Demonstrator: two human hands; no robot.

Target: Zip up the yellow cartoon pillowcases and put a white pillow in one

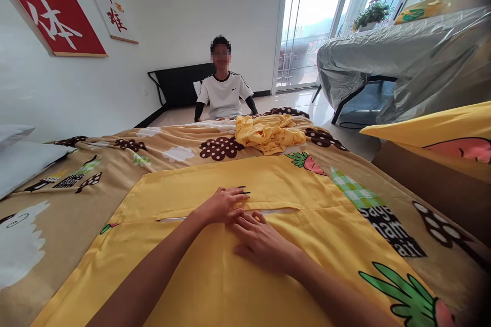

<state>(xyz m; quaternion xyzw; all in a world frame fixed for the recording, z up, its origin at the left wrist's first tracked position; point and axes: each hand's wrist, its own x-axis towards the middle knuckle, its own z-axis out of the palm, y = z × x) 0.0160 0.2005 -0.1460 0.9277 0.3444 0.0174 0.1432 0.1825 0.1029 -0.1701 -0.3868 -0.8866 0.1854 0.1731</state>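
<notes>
A yellow cloth cover with carrot prints lies spread flat over the bed. Across it runs a seam with a slit-like opening showing a pale strip, perhaps a zipper. My left hand rests on the cloth at this opening, fingers stretched to the right. Just below and right of it, my right hand lies on the fabric, its fingertips close to or touching my left hand. Fingers of both hands look extended. Whether a small piece of cloth or a zipper pull sits under the fingertips is hidden.
A crumpled yellow cloth lies beyond the cover on the patterned blanket. Past the bed's far edge sits a person in a white shirt. At right stand a cardboard box with yellow fabric and a plastic-covered table.
</notes>
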